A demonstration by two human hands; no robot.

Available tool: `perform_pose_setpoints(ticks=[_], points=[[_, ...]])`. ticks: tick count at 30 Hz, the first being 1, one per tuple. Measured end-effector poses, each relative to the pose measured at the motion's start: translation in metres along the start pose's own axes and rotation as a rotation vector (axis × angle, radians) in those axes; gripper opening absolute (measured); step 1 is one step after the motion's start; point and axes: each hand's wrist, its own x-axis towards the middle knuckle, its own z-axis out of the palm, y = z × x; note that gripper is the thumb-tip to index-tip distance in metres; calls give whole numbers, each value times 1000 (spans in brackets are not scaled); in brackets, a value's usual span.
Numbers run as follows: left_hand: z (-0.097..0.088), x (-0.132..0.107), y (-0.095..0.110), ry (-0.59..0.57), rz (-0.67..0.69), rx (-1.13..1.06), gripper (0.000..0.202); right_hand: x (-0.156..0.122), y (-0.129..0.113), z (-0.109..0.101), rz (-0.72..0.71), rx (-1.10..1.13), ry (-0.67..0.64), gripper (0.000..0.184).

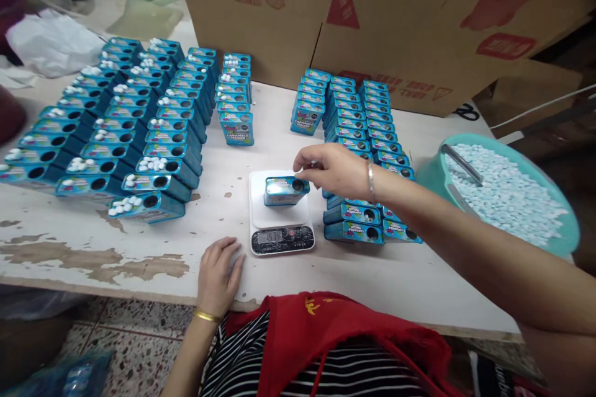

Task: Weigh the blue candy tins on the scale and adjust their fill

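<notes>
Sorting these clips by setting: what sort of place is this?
Probably a small packing workshop: rows of blue tins, a digital scale and a tub of white candies share a worn table.

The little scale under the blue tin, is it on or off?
On: the scale shows digits on its display, with the blue tin standing on top.

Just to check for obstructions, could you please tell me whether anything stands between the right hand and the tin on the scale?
Nothing visible does: the right hand is at the top of the tin, by its round opening. The left hand lies on the table, apart from the scale.
</notes>
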Motion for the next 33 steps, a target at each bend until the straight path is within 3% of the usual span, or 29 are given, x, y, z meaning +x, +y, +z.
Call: perform_pose_setpoints(ticks=[5,9,15,26,30,33], points=[[1,-1,0,-11,-13,-1,21,-15,17,-14,165,523,-47,10],[2,-1,0,-21,-28,-3,21,-28,34,-18,251,659,-86,15],[1,-1,0,-23,-41,-12,20,-32,38,-9,181,524,-32,7],[1,0,-3,-1,-11,-3,20,-12,7,10,-34,50,97,11],[1,1,-2,-8,-27,-13,20,-12,8,12,-104,32,148,17],[0,1,0,-13,-44,-16,20,-15,10,12,-91,148,150,22]])
